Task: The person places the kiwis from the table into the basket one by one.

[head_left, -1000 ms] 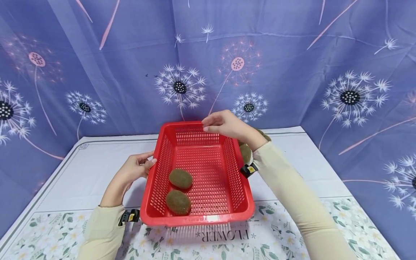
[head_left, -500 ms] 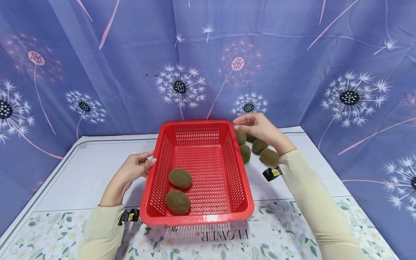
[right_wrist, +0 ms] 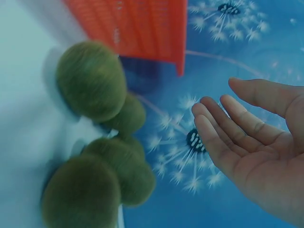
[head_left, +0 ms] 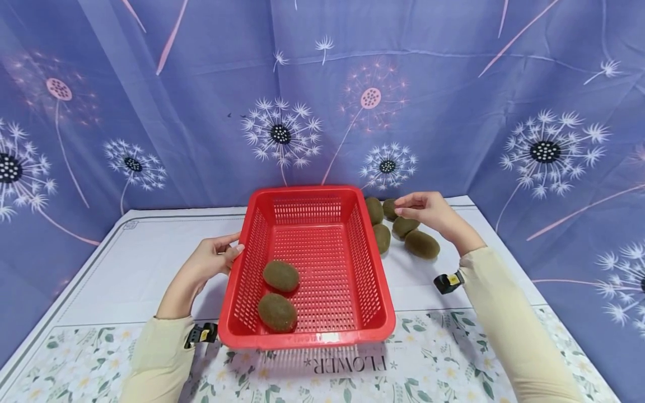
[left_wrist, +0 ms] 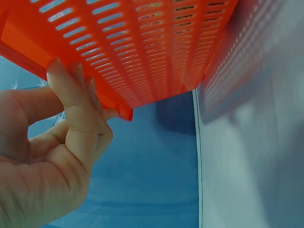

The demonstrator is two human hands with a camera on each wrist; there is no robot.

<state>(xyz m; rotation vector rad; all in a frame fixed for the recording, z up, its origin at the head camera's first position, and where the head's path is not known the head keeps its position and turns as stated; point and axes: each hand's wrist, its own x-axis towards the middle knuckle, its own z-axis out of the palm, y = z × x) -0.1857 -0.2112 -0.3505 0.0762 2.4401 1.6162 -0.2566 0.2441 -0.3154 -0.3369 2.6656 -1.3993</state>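
A red plastic basket (head_left: 322, 285) with slotted walls stands in the middle of the table. Inside, along its left side, lie two brown fuzzy kiwis, the upper kiwi (head_left: 280, 276) and the lower kiwi (head_left: 277, 312). My left hand (head_left: 209, 260) grips the basket's left rim, its thumb at the edge. Several more kiwis lie to the right of the basket, the nearest kiwi (head_left: 422, 244) in plain view. Above these, my right hand (head_left: 430, 212) hovers with nothing in it. In the right wrist view its fingers (right_wrist: 237, 123) are loosely extended, apart from the kiwis (right_wrist: 90, 80).
Behind the table hangs a blue cloth (head_left: 322, 123) with dandelion prints, also along both sides. A white mat (head_left: 151, 268) with a floral front part covers the table. Each wrist wears a black camera band, the right band (head_left: 448, 281) in full view.
My right hand has moved right and slightly down, from over the basket's far rim to above the loose kiwis, uncovering them. The left hand and the basket stay put.
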